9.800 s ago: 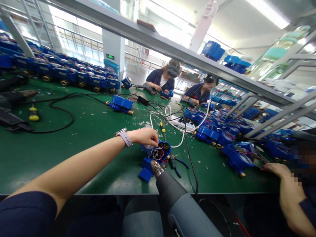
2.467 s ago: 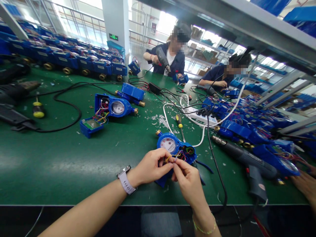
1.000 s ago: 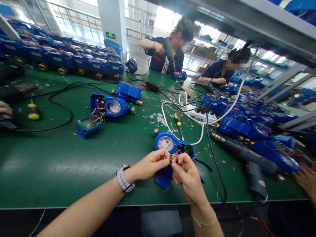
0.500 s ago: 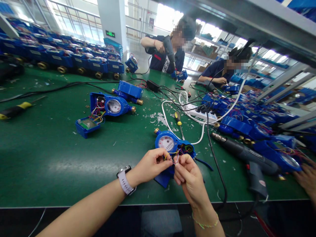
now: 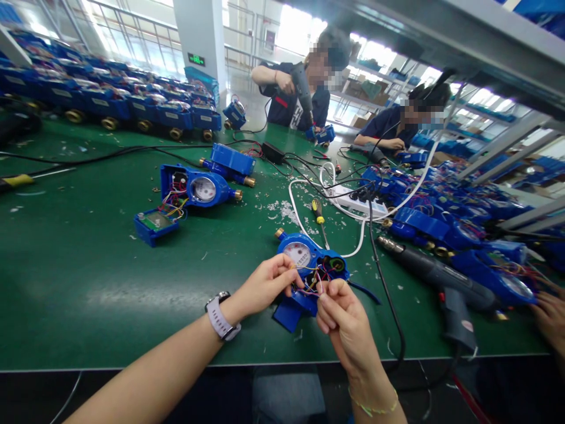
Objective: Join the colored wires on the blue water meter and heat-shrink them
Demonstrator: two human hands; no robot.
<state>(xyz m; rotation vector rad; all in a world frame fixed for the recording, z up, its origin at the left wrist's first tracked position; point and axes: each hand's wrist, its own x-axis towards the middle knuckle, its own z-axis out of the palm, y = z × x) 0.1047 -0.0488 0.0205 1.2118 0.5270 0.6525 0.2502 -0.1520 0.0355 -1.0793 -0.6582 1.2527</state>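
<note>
A blue water meter [image 5: 300, 253] with a round dial and brass fitting lies on the green table before me, its wire compartment uncovered. My left hand [image 5: 269, 284], with a watch on the wrist, pinches thin wires, a yellow one among them, beside the dial. Thin wires [image 5: 318, 277] also run into the fingertips of my right hand [image 5: 342, 312], a little to the right and lower. Both hands are closed at the fingertips, and the exact wire ends are hidden. A blue cover [image 5: 289, 313] sits below the meter, partly behind my hands.
Another opened meter [image 5: 198, 187] lies left of centre. A yellow-black screwdriver [image 5: 318, 212] and a white power strip [image 5: 357, 200] are beyond my meter. A heat gun [image 5: 445, 282] rests at right, near another person's hand [image 5: 551, 315]. Two co-workers sit across; rows of meters [image 5: 110, 106] stand left.
My hands have moved slightly apart, the left a little left and up, the right a little right. More wires show between them. At far left, the other screwdriver has shifted left.
</note>
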